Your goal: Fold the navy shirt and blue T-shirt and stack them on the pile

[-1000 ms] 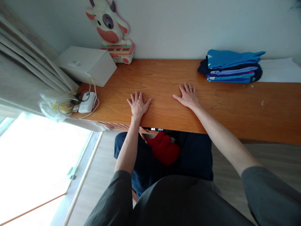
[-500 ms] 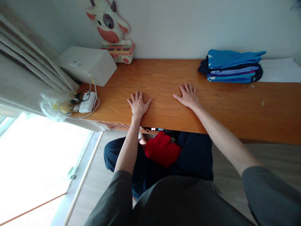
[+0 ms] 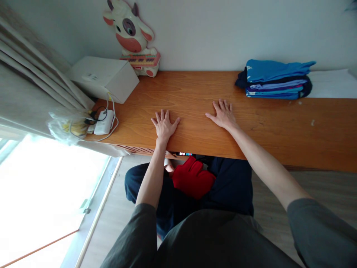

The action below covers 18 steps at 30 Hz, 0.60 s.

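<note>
Palm down with fingers spread, my left hand (image 3: 164, 125) rests on the wooden tabletop (image 3: 189, 87) and holds nothing. My right hand (image 3: 223, 114) also lies flat on the wood, a short way to the right, its fingers apart and nothing in its grasp. Nearest to the right hand is a folded stack of blue and dark clothes (image 3: 279, 80), farther back by the wall. In my lap, below the table's front edge, sits a red glove-shaped thing (image 3: 193, 178).
A white box (image 3: 111, 78) stands at the back left, beside a cow-shaped toy keyboard (image 3: 139, 41). A white power adapter (image 3: 103, 123) with cables and a clear plastic bag (image 3: 67, 126) lie at the left edge near a curtain (image 3: 33, 70). White paper (image 3: 331, 83) is at the right.
Both hands stay in place on the table. The whole view has shifted very slightly downward in the picture.
</note>
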Available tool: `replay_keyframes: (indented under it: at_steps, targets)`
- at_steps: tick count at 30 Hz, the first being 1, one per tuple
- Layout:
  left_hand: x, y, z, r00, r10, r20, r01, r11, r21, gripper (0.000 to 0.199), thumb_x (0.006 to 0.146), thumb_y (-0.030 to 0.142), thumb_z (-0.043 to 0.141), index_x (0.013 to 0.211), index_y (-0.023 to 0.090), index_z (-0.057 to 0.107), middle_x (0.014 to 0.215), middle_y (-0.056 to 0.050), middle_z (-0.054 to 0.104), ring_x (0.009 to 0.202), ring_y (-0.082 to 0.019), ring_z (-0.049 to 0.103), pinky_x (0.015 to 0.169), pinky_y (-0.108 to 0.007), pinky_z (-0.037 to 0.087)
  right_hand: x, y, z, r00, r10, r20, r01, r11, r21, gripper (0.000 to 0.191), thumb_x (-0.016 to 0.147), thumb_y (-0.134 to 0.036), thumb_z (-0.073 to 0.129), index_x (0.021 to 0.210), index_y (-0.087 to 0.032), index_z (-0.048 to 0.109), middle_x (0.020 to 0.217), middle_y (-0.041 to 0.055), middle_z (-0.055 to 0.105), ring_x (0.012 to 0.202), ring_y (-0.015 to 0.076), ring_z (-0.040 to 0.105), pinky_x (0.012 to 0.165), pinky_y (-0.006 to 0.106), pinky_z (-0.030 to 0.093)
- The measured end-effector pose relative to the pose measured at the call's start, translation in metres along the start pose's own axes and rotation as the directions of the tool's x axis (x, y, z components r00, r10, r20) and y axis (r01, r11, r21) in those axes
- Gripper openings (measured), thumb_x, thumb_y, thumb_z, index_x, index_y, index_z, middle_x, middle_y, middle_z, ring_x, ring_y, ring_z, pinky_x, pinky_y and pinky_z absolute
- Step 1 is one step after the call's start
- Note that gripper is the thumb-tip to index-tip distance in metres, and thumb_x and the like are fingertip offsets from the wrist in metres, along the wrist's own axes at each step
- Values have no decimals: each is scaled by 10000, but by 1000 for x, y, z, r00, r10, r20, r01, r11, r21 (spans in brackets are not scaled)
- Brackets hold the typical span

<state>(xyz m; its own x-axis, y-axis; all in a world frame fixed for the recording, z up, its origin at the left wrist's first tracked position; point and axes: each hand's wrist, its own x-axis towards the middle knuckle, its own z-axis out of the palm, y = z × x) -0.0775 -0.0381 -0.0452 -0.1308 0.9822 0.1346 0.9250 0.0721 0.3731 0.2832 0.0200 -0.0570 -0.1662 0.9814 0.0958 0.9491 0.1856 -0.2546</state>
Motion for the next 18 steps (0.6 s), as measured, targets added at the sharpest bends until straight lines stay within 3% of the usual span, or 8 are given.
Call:
replay_keyframes:
  at_steps: [18]
  targets:
    - [-2,0,-1,1000,-1,5,1,999,44,995,1127,820,518,1897,192,472,2011,-175,341,1899,-510,185,1509,-827,92,-6,-7,-8,1000,6,16,-6,1000,-7,1056,1164,-831,472,1946,-130,365,2032,232,241,1877,539,185,1499,803,134]
